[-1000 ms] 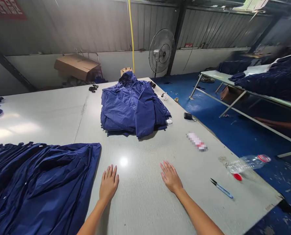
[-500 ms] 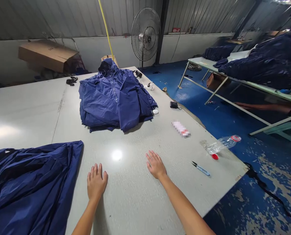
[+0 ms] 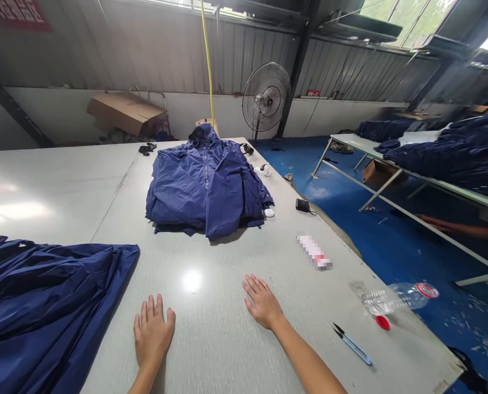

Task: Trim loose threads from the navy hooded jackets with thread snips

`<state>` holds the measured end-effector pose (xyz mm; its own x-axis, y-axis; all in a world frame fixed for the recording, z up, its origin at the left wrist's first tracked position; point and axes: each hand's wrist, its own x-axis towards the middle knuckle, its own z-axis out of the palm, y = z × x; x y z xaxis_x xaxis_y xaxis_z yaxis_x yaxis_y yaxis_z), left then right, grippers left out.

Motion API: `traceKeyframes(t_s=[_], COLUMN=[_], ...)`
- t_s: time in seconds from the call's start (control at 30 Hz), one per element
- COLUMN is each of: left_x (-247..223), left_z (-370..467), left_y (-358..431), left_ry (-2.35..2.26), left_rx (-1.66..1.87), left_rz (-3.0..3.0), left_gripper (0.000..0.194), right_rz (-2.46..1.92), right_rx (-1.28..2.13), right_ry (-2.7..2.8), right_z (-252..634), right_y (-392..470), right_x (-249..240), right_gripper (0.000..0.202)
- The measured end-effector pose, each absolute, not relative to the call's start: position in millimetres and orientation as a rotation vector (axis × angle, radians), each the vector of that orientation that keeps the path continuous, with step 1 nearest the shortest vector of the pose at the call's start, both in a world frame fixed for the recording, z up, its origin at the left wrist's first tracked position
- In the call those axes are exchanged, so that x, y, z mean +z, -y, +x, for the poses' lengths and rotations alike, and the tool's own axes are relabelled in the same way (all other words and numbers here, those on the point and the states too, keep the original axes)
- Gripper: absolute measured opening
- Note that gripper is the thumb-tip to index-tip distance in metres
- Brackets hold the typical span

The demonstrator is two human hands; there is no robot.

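Note:
Flat on the pale table (image 3: 219,350) lies my left hand (image 3: 154,331), fingers spread and holding nothing. My right hand (image 3: 262,302) also rests palm down on the tabletop with its fingers apart. Beyond both hands sits a stack of navy zip jackets (image 3: 186,189), the top one with its hood toward the far edge. Close to my left hand, a navy garment (image 3: 58,306) is spread at the table's left. Thread snips (image 3: 352,343) with a light blue handle lie to the right of my right hand, apart from it.
A clear plastic bottle (image 3: 400,295) lies on its side near the right edge, by a red cap (image 3: 383,322). Farther back are a blurred pink-white item (image 3: 313,251) and a small black case (image 3: 303,205). A fan (image 3: 266,98) stands behind the table.
The view has tilted upward, so the table contents appear lower and more wall and windows show. Both hands remain flat on the table.

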<state>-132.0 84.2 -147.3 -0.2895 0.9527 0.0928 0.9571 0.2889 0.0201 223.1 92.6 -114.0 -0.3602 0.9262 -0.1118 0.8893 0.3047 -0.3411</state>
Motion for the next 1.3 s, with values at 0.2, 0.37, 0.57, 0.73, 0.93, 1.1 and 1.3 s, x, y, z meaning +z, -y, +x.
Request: traceKeyframes(t_s=[0.2, 0.37, 0.57, 0.73, 0.93, 1.1, 1.3], left_x=[-149.1, -150.1, -150.5, -146.8, -141.5, -134.3, -128.6], left_z=[-131.3, -131.4, -131.3, -130.7, -133.0, -134.2, -134.2], left_y=[-83.6, -84.2, -85.8, -87.7, -89.5, -89.4, -88.3], left_ry=[2.429, 2.421, 2.409, 2.448, 2.471, 2.487, 2.521], left_rx=[-0.069, -0.059, -0.1, -0.151, -0.18, -0.193, -0.188], left_rz=[-1.837, -1.83, -1.829, -1.836, -1.868, -1.931, -1.973], left_gripper=[0.058, 0.057, 0.058, 0.058, 0.058, 0.053, 0.052], right_rz=[-1.714, -1.718, -1.719, -1.725, -1.891, -1.939, -1.931], right_rx=[0.542, 0.525, 0.454, 0.368, 0.207, 0.199, 0.208], right_ry=[2.435, 2.432, 2.434, 2.468, 2.331, 2.271, 2.268], right_z=[224.0, 224.8, 223.5, 221.2, 232.0, 238.7, 237.0], right_y=[-91.0, -92.7, -91.0, -98.4, -157.8, -178.0, -173.4], right_x=[-112.8, -114.6, -115.7, -115.0, -120.0, -132.2, -136.0], right_gripper=[0.057, 0.056, 0.055, 0.052, 0.053, 0.056, 0.057])
